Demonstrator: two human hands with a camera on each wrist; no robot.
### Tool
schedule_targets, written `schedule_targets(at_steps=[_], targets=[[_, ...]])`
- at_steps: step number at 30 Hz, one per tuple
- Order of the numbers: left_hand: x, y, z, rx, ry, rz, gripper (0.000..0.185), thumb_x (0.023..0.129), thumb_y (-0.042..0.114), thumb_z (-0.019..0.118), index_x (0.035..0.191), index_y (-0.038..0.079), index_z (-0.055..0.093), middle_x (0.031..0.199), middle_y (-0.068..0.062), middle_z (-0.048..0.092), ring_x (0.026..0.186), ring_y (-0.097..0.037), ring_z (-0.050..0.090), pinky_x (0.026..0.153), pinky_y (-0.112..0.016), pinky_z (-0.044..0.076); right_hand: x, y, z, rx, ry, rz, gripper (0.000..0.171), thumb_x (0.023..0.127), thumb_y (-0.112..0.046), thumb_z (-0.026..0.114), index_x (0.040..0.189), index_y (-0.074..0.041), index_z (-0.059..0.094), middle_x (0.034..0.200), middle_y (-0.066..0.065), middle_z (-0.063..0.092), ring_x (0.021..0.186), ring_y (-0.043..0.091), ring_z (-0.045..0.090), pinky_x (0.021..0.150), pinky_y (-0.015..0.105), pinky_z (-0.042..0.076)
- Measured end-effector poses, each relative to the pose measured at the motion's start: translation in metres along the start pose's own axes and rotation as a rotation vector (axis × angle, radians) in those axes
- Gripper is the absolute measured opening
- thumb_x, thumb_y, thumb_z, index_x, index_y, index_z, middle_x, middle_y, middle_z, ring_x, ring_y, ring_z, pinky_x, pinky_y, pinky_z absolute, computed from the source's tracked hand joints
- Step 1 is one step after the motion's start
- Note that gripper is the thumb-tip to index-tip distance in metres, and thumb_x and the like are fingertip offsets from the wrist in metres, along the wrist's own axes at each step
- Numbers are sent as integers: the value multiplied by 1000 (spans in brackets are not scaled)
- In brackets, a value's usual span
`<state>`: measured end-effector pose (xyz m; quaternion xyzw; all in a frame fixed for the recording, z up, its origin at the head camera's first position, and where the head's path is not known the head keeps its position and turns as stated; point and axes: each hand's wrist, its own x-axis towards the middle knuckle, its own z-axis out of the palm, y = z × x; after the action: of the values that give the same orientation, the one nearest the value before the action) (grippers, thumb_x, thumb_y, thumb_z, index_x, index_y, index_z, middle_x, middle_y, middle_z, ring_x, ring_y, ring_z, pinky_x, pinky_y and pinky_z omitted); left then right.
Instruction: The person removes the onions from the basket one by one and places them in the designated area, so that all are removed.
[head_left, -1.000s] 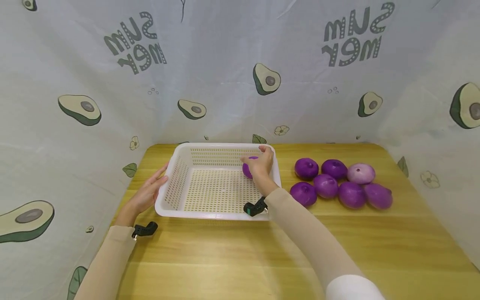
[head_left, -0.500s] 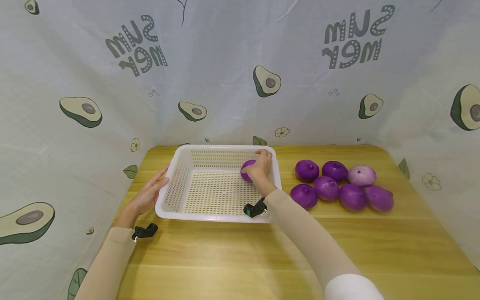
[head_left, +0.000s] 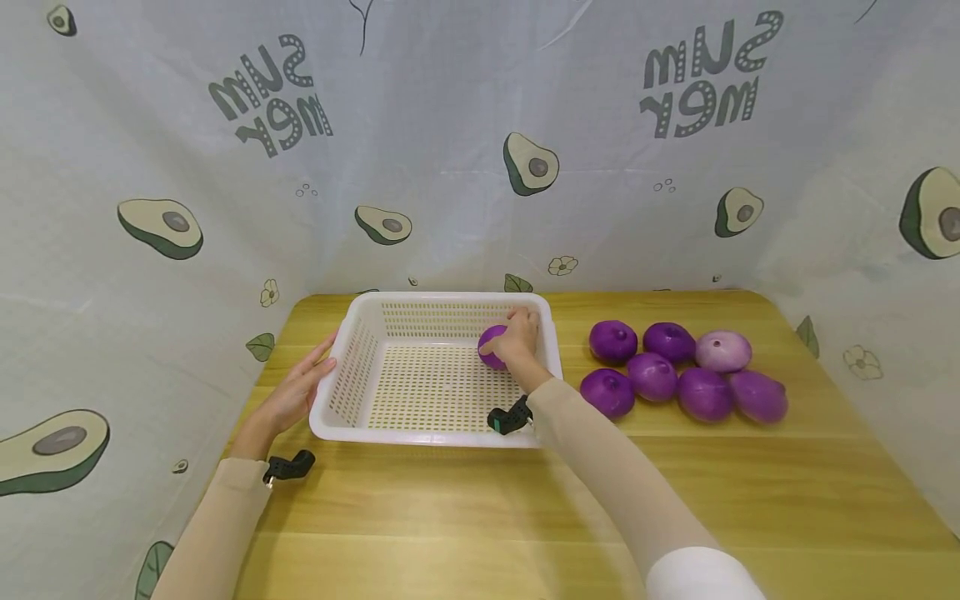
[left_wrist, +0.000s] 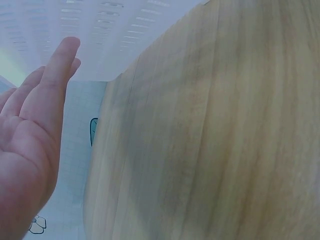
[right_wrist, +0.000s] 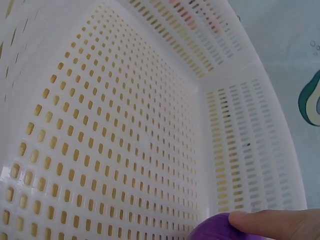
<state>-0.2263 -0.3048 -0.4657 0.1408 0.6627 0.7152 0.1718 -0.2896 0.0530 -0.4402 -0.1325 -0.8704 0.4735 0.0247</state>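
Note:
A white slotted plastic basket (head_left: 442, 437) stands on the wooden table, tilted by neither hand as far as I can see. Inside its far right corner sits a purple onion (head_left: 490, 354), and my right hand (head_left: 521, 339) holds it from the right, thumb on the near side. In the right wrist view, a single finger (right_wrist: 270, 222) touches the top of that onion (right_wrist: 220, 229); the other fingers are out of frame. My left hand (head_left: 294, 392) rests against the basket's outer left wall with fingers extended, seen also in the left wrist view beside the slotted wall (left_wrist: 115, 35).
Right of the basket, several more onions (head_left: 705, 393) lie in a loose group, one of them pale (head_left: 723, 351). A printed cloth (head_left: 450, 150) hangs behind the table (head_left: 420, 517) and along its sides.
The onion and my right hand have shifted slightly left and nearer inside the basket, and its fingers have come down lower. My left hand has stayed at the basket's left side.

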Motion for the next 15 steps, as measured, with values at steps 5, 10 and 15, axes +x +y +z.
schedule_targets(at_steps=[5, 10, 15], targets=[[1, -1, 0, 15, 2, 2, 57, 111, 20, 33, 162, 19, 6, 127, -1, 58, 106, -15, 64, 82, -32, 56, 0, 2, 0, -50, -51, -6, 72, 63, -1, 93, 120, 4, 50, 126, 22, 44, 123, 37, 43, 106, 43, 40], [1, -1, -1, 19, 3, 3, 57, 111, 21, 33, 162, 19, 6, 127, -1, 59, 107, -15, 64, 82, -33, 57, -1, 5, -2, -21, -115, 2, 69, 67, -3, 91, 124, 5, 51, 127, 24, 52, 124, 37, 47, 106, 45, 39], [0, -1, -1, 12, 1, 5, 57, 111, 20, 33, 162, 19, 6, 127, 0, 59, 107, -16, 65, 82, -33, 57, -1, 5, -3, -17, -135, 3, 69, 69, -5, 91, 124, 4, 50, 126, 24, 54, 123, 37, 49, 105, 45, 41]])
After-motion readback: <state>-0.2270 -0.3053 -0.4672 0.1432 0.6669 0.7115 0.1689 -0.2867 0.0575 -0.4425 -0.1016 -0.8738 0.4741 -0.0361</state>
